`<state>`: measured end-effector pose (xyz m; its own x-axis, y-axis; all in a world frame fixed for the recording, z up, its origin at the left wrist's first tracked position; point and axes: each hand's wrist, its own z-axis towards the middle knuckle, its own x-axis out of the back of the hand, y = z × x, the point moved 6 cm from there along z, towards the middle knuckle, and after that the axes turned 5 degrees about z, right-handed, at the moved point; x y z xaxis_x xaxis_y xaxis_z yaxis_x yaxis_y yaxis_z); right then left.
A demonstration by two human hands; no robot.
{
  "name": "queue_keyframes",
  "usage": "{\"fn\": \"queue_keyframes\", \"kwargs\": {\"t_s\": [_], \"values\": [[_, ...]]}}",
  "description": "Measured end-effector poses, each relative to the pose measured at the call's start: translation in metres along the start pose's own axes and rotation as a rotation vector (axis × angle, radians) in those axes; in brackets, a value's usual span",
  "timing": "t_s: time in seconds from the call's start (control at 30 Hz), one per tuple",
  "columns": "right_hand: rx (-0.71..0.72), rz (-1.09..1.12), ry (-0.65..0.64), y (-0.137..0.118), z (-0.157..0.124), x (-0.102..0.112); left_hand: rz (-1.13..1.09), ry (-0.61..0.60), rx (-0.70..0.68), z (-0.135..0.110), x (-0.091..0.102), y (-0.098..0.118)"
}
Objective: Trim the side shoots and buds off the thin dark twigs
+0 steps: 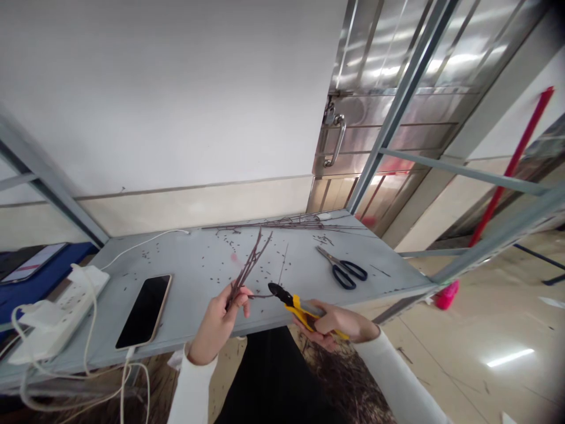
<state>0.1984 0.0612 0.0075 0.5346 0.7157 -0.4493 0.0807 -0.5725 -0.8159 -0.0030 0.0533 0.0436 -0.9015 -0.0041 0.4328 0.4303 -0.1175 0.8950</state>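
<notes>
Light, probably snappy thin dark twigs (251, 262) are pinched low by the left hand (220, 321); yellow-handled black cutters (293, 303) are gripped by the right hand (335, 327).

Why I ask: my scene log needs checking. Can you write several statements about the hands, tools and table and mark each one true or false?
1. The left hand grips a bundle of thin twigs. True.
2. The right hand holds scissors. False: it holds yellow-handled cutters. The scissors lie on the table.
3. A phone lies flat on the table with its dark screen facing up. True.
4. The cutters point away from the left hand. False: their black tip points toward it, at the lower ends of the twigs.
5. The power strip sits to the right of the scissors. False: it sits at the table's left edge.
</notes>
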Motion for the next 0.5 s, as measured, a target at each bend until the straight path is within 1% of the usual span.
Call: {"fn": "queue_keyframes", "kwargs": {"t_s": [0.1,0.17,0.23,0.33,0.43,0.5], "values": [[-0.190,-0.033,-0.138,0.010,-0.004,0.001,0.015,-0.061,-0.006,-0.002,0.000,0.006],[-0.255,0.008,-0.203,0.018,-0.005,0.002,-0.036,-0.100,-0.011,-0.002,-0.002,0.010],[-0.234,0.105,-0.241,0.023,-0.004,0.003,-0.138,-0.146,-0.001,-0.002,-0.008,0.011],[-0.132,0.226,-0.339,0.027,-0.001,0.002,-0.343,-0.190,0.041,0.002,-0.023,0.008],[-0.070,0.316,-0.526,0.030,0.005,-0.006,-0.523,-0.175,0.055,0.005,-0.042,0.008],[-0.035,0.378,-0.661,0.030,0.010,-0.014,-0.585,-0.175,0.052,0.006,-0.052,0.011]]}}
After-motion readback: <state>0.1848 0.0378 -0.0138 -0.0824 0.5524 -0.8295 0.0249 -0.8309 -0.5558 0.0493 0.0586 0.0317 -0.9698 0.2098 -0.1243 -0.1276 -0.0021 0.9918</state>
